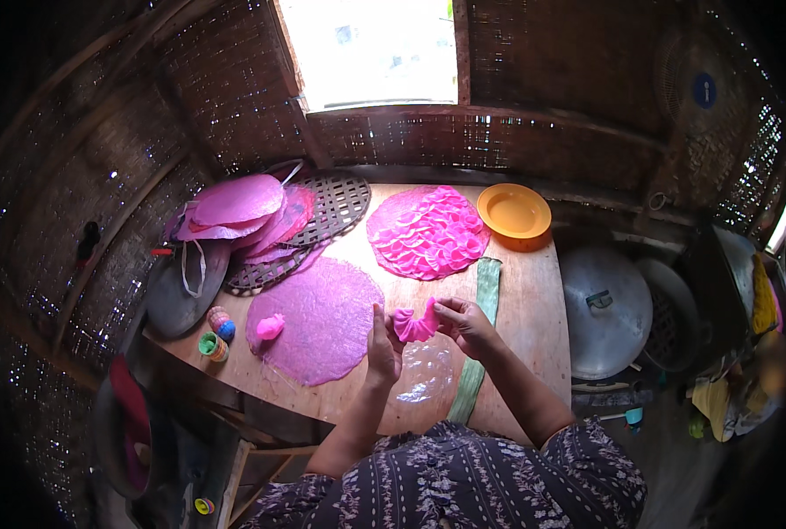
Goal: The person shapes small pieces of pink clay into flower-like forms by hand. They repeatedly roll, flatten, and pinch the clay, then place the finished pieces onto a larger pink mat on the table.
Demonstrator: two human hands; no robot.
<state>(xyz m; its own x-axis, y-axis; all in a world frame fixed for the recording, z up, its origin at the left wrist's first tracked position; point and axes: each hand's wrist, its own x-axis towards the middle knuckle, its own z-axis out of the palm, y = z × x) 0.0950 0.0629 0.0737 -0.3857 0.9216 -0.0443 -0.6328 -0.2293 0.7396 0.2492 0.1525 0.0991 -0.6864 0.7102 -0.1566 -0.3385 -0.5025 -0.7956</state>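
Note:
Between my hands is a small bright pink ruffled strip (415, 326), gathered into pleats and curved; its material is hard to make out. My right hand (468, 328) pinches its upper right end. At its left end, my left hand (382, 348) grips the edge, fingers pointing up. Under my hands lies a clear shiny round sheet (428, 375), with a long green strip (475, 366) to its right. To the left, a flat pink disc (322, 331) carries a small pink bundle (270, 326). Farther off sits a disc covered in pink ruffles (428, 234).
An orange plate (514, 212) stands at the table's far right corner. Pink discs (234, 204) are piled on woven trays (331, 207) at the far left. Small cups (213, 346) stand near the left edge. A large metal lid (600, 322) is beyond the table's right side.

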